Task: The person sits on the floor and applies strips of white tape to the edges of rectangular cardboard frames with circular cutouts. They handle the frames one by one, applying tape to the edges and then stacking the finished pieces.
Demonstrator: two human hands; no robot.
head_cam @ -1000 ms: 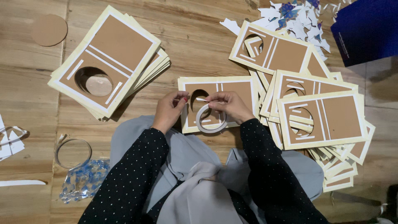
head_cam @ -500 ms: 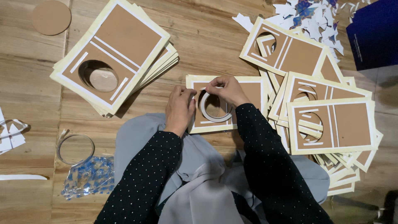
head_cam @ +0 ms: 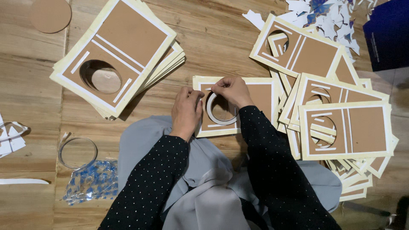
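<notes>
**A:** Two big stacks of brown cardboard frames can be seen on a wooden plank floor [head_cam: 221, 38]. Far left, white paper scraps [head_cam: 10, 138] are scattered at the edge, and a brown cardboard disc [head_cam: 50, 15] is parked top left. A thin clear ring [head_cam: 77, 152] and a blue-patterned plastic wrapper [head_cam: 89, 183] are lying lower left. Then the left stack [head_cam: 123, 42] is fanned out, with a round hole cut in the top sheet.

**B:** And the middle?

**A:** A single cream-edged frame [head_cam: 264, 96] is laid flat just past the grey cloth on the lap. The left hand [head_cam: 186, 111] is pressed down on its left side, fingers curled. The right hand [head_cam: 232, 90] is pinched shut on the free end of a white tape roll [head_cam: 219, 116], which is stood over the frame's round cutout. Both hands are close together, nearly touching.

**B:** Anything changed from before?

**A:** Barely. The roll was held the same way half a second ago; the view has just been shifted a bit.

**B:** Right side?

**A:** The right stack [head_cam: 345, 130] is spread messily, blue-and-white paper cuttings [head_cam: 324, 15] are piled top right, and a dark blue box [head_cam: 387, 36] is seen in the corner; its print can't be made out.
</notes>
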